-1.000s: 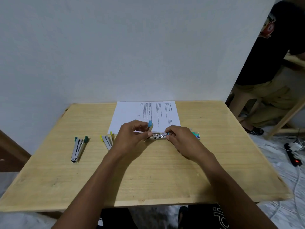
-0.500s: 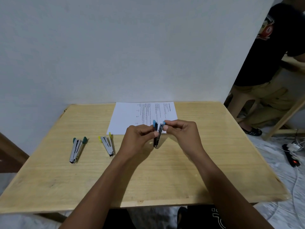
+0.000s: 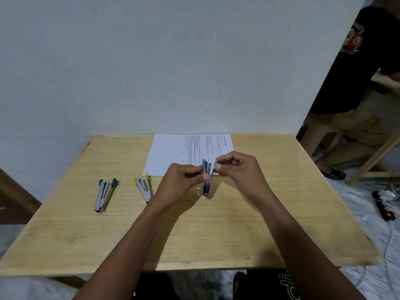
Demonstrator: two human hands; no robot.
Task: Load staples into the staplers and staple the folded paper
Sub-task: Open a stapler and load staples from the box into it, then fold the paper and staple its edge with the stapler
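Note:
A blue-tipped metal stapler (image 3: 207, 180) is held above the wooden table (image 3: 216, 230), spread open, hinge end pointing down toward me. My left hand (image 3: 181, 182) pinches its left arm with thumb and fingers. My right hand (image 3: 238, 172) pinches the right blue tip. A printed white paper (image 3: 173, 154) lies flat behind the hands at the table's far edge. A yellow-tipped stapler (image 3: 142, 187) and a green-tipped stapler (image 3: 105, 193) lie spread open on the table to the left.
A white wall stands right behind the table. At the right, a person in a black shirt (image 3: 357, 72) sits beside a wooden frame. A power strip (image 3: 384, 207) and cables lie on the floor at the right.
The blue stapler went from lying crosswise between my hands to hanging upright, hinge down. Both hands rose slightly and moved back over the paper's near edge.

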